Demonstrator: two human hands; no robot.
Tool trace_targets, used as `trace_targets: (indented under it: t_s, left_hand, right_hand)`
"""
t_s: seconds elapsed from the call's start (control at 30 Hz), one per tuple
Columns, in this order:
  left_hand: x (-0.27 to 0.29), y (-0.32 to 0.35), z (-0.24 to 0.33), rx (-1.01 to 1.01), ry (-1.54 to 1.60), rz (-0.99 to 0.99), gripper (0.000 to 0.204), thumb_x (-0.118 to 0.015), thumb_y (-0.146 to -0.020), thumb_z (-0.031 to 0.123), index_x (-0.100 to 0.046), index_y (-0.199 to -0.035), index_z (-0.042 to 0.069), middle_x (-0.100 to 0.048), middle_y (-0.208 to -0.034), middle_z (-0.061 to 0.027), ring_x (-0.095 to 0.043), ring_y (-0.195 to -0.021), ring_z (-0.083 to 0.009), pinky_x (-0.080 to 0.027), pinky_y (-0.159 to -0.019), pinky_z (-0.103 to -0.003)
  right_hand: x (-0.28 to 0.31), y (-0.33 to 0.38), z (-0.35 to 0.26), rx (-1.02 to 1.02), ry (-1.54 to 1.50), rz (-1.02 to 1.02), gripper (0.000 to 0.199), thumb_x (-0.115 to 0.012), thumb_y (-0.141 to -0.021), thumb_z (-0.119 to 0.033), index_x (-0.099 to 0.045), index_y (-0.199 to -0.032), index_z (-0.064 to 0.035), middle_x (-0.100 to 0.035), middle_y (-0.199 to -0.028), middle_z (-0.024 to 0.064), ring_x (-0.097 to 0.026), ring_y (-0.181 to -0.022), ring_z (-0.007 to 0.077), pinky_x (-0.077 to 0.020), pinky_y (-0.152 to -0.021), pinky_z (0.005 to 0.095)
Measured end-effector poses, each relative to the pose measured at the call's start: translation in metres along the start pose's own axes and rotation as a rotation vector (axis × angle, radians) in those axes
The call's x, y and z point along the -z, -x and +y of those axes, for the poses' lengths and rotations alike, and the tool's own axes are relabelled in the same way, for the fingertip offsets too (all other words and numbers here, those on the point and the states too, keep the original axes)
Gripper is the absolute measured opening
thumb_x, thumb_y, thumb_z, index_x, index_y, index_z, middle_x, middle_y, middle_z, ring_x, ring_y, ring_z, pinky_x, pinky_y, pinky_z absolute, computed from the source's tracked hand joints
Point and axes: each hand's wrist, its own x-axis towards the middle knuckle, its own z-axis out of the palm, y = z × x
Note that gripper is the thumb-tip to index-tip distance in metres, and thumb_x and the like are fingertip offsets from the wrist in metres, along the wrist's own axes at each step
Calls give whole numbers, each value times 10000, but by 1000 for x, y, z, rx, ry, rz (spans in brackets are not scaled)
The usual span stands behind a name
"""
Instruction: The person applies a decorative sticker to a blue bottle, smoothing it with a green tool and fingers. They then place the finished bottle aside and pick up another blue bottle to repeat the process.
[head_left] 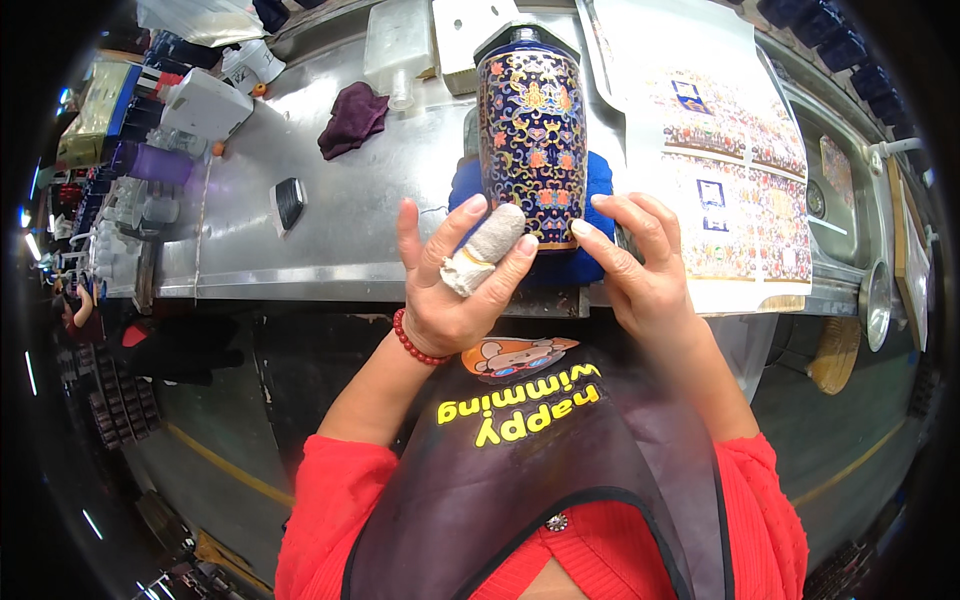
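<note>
A dark blue vase [532, 130] with gold and coloured floral patterns lies on a blue cloth [590, 180] at the front of a steel workbench [330, 230]. My left hand [455, 275] is raised just in front of the vase's base; its index finger is wrapped in a grey-white cloth bound with a band, and the wrapped tip rests near the lower left of the vase. A red bead bracelet circles that wrist. My right hand [640, 265] has its fingertips on the vase's lower right edge, fingers spread.
Sheets of printed pattern decals [720, 150] lie right of the vase. A purple rag [352, 118], a small black brush [289, 202], a white plastic bottle [397, 50] and white containers [205, 100] sit on the bench. A sink [850, 200] is at the right.
</note>
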Motion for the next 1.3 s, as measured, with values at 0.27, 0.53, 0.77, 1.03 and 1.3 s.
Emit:
trace_targets:
  t_s: [0.27,0.53,0.77,1.03,1.3]
  left_hand:
    - [1,-12,7,79,8,-18,282,-785,-812,132,-775,-1089,187,-726,-1181,-54,-582,-1226,-268,-189,-1223,-613]
    - [1,-18,3,-42,35,-66,296,-758,-823,138,-775,-1114,194,-715,-1223,-74,-554,-1265,-275,-180,-1227,-604]
    - [4,-18,3,28,35,-82,336,-744,-827,141,-770,-1160,179,-707,-1235,-99,-530,-1286,-306,-156,-1236,-589]
    - [4,-13,2,71,112,-106,400,-751,-827,190,-742,-1225,159,-693,-1268,-82,-511,-1307,-318,-171,-1227,-602]
    - [3,20,6,174,37,-76,443,-675,-920,291,-681,-1310,81,-640,-1334,-180,-463,-1337,-377,-141,-1218,-636]
  right_hand:
    - [-2,2,2,1,-46,14,600,-658,-689,100,-704,-1255,-95,-589,-1336,137,-536,-1218,383,-464,-1037,480]
    - [-3,1,2,7,-44,22,556,-672,-719,70,-700,-1251,-89,-588,-1323,129,-549,-1209,370,-476,-1023,474]
    - [-4,3,4,14,-49,34,566,-671,-707,85,-698,-1248,-79,-589,-1318,131,-553,-1206,371,-478,-1019,472]
    - [-4,0,1,37,-25,46,544,-666,-737,35,-703,-1257,-119,-582,-1344,118,-555,-1197,354,-477,-1011,462]
    - [-4,-4,-6,101,54,12,469,-657,-786,-69,-727,-1234,-192,-562,-1386,105,-550,-1201,329,-477,-989,438]
